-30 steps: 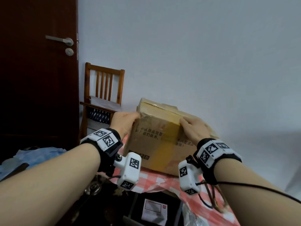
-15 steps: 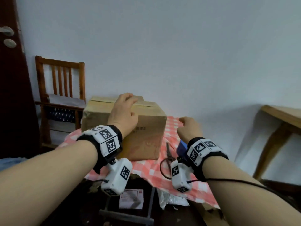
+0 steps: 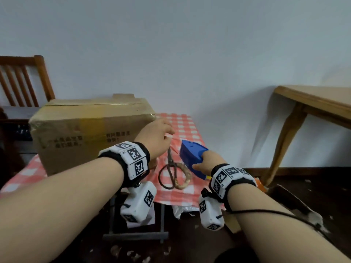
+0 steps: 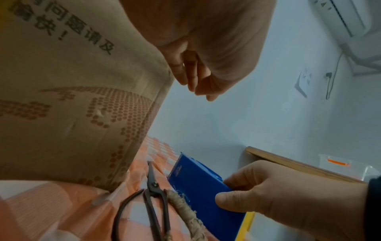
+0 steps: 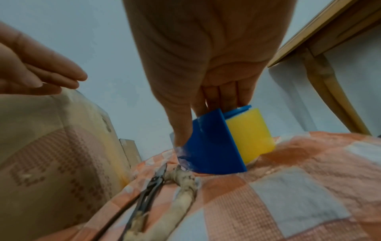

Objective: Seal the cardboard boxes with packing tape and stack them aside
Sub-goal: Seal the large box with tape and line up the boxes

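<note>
Here, right of centre in the head view, the right hand grips the blue tape dispenser on the checkered cloth; stiff, light plastic, best held by its body. The left hand hovers relaxed beside the cardboard box.

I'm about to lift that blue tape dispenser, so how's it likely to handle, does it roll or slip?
The blue tape dispenser looks like rigid plastic, so probably stiff and light. Its flat side panel, pinched by the right hand, should resist rolling, though the round yellow tape roll might roll if set down on its curve. The smooth plastic may be slightly slippery.
</note>
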`<state>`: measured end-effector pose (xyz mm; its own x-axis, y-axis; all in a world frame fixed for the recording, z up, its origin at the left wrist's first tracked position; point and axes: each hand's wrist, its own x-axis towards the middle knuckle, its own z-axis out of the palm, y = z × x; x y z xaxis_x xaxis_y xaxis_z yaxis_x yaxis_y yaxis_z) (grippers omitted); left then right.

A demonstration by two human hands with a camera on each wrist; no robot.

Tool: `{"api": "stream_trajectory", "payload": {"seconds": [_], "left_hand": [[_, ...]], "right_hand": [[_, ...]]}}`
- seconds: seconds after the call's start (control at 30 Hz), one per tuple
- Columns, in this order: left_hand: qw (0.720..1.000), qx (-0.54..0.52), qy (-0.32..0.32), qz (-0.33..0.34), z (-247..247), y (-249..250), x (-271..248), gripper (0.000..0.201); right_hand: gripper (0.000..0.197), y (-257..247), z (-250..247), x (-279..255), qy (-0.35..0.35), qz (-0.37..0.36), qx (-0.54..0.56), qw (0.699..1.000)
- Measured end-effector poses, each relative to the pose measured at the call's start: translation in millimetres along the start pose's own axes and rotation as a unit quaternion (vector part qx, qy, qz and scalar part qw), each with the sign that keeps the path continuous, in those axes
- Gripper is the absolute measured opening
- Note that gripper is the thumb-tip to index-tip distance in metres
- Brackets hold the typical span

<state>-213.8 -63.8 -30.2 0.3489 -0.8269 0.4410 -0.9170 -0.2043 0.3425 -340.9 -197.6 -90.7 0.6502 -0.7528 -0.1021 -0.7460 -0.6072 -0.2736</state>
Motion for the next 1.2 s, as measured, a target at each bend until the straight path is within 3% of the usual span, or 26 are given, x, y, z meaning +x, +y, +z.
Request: {"api": "stream_trajectory", "payload": {"seconds": [0.2, 0.3, 0.4, 0.5, 0.53, 0.6, 0.7, 0.8, 0.87, 0.97, 1.1, 1.2], "left_hand": [[0.999, 0.013, -0.036, -0.027, 9, -4, 3, 0.034], [0.998, 0.003, -0.043, -0.052, 11, -9, 0, 0.035], [0.995, -0.024, -0.028, -0.096, 14, -14, -3, 0.037], [0.979, -0.110, -0.021, -0.170, 17, -18, -1, 0.026], [0.960, -0.180, -0.022, -0.211, 16, -16, 1, 0.021], [0.895, -0.324, -0.032, -0.306, 13, -8, 3, 0.022], [0.809, -0.426, -0.075, -0.399, 9, -5, 2, 0.038], [0.748, -0.476, -0.155, -0.436, 3, -11, 0, 0.090], [0.719, -0.503, -0.195, -0.438, 0, -12, -1, 0.107], [0.695, -0.541, -0.202, -0.428, -6, -8, -3, 0.093], [0.724, -0.546, -0.161, -0.388, -13, -3, -9, 0.041], [0.742, -0.533, -0.106, -0.393, -18, -4, -11, 0.027]], "right_hand": [[0.032, -2, 12, 15, 0.001, 0.005, -0.023, 1.000], [0.017, -1, 9, 15, 0.021, 0.001, -0.007, 1.000], [0.014, 8, 0, 15, 0.084, 0.022, 0.134, 0.987], [0.023, 12, -15, 5, 0.161, 0.057, 0.330, 0.928], [0.031, 12, -20, 0, 0.177, 0.071, 0.387, 0.902], [0.045, 10, -26, -11, 0.185, 0.095, 0.482, 0.851], [0.047, 3, -30, -23, 0.153, 0.086, 0.593, 0.786], [0.046, -3, -30, -27, 0.126, 0.072, 0.615, 0.775], [0.049, -7, -30, -27, 0.116, 0.064, 0.609, 0.782], [0.054, -12, -30, -28, 0.106, 0.051, 0.612, 0.782], [0.058, -17, -32, -30, 0.080, 0.031, 0.610, 0.787], [0.050, -22, -34, -33, 0.070, 0.026, 0.619, 0.782]]}}
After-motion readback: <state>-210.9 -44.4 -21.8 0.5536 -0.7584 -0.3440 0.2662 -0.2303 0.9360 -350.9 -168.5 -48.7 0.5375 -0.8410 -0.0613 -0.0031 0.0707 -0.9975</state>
